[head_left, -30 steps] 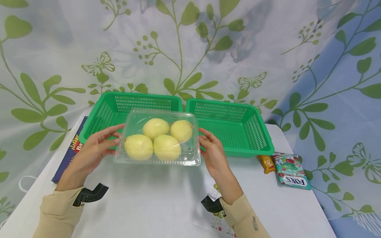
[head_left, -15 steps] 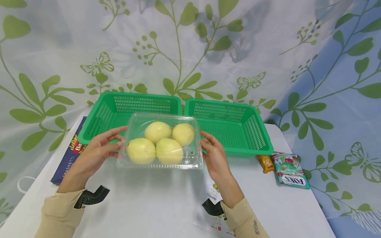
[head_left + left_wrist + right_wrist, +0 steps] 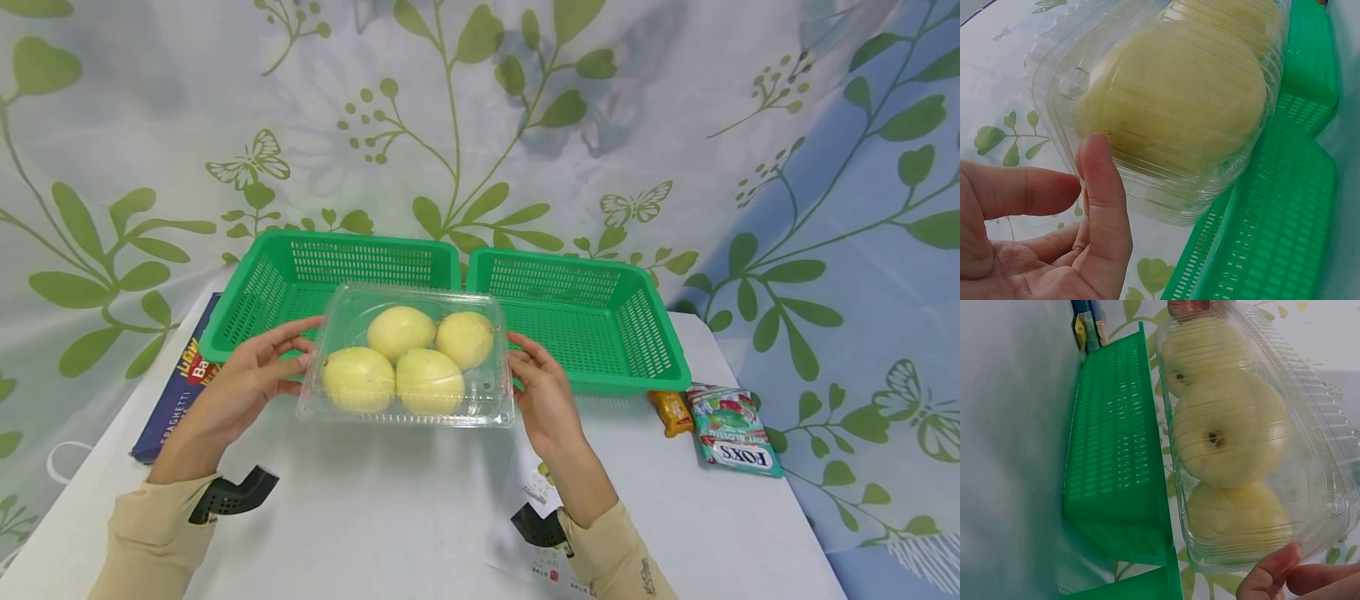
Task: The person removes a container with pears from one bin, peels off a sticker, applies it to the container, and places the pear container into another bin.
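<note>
- The clear container point(image 3: 482, 392) is raised above the table point(image 3: 360, 517), its shadow falling beneath it, and in the head view it overlaps the front of the left green basket point(image 3: 360, 258) and a corner of the right green basket point(image 3: 573, 333). How far above their rims it sits, I cannot tell.
- The left hand point(image 3: 258, 375) pinches one short end, thumb nearly meeting forefinger on the thin plastic edge; a light pinch probably spares the flimsy wall from buckling.
- The right hand point(image 3: 543, 387) takes the opposite end, thumb and fingers point(image 3: 1280, 561) bent in on the edge with little gap between them. One hand at each end likely shares the weight and stops the container tipping.
- Inside, four pale yellow fruits point(image 3: 430, 382) cluster toward the left, with bare space at the right end; I judge the left hand bears rather more of the load.
- The baskets stand side by side against the leaf-patterned cloth point(image 3: 480, 150), which perhaps leaves the near part of the table free for the arms.
- A spaghetti box point(image 3: 168, 412) lies just beside the left basket, partly hidden by the left arm.
- An orange packet point(image 3: 672, 414) and a Fox's bag point(image 3: 731, 429) lie near the right basket's outer corner, well apart from the right hand.
</note>
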`<state>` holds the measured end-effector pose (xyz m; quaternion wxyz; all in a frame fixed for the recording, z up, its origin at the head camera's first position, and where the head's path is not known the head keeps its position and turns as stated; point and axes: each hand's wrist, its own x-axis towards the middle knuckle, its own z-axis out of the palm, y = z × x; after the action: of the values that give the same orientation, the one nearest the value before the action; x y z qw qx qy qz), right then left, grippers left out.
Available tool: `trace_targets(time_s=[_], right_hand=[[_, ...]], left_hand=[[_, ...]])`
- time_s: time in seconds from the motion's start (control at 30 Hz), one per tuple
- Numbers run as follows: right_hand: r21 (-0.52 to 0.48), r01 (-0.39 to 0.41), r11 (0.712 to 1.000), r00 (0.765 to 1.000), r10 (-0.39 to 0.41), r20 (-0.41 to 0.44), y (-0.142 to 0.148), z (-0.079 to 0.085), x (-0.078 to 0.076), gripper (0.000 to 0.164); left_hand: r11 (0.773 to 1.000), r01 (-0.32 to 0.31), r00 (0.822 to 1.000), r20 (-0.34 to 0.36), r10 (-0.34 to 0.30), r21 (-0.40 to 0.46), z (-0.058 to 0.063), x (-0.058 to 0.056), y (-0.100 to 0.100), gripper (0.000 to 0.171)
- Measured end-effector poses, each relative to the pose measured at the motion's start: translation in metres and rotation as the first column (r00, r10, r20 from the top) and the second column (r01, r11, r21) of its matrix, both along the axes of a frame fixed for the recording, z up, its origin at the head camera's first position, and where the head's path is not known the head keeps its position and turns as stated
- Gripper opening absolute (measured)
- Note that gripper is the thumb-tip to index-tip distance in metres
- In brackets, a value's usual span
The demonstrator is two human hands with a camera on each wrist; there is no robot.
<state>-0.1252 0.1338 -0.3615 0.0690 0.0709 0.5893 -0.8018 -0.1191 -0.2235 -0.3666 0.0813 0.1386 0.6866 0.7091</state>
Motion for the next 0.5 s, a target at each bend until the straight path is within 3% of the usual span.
trace_targets(time_s=[0.23,0.5], right_hand=[[-0.006,-0.007,1.0,1.0,0.008,0.01,0.002,0.0,0.004,0.039],[-0.024,-0.004,1.0,1.0,0.004,0.016,0.003,-0.002,0.009,0.038]], left_hand=[[0.998,-0.005,1.0,0.003,0.005,-0.063,-0.003,0.005,-0.001,0.051],[1.0,0.013,1.0,-0.024,-0.014,-0.025,-0.005,0.012,-0.001,0.052]])
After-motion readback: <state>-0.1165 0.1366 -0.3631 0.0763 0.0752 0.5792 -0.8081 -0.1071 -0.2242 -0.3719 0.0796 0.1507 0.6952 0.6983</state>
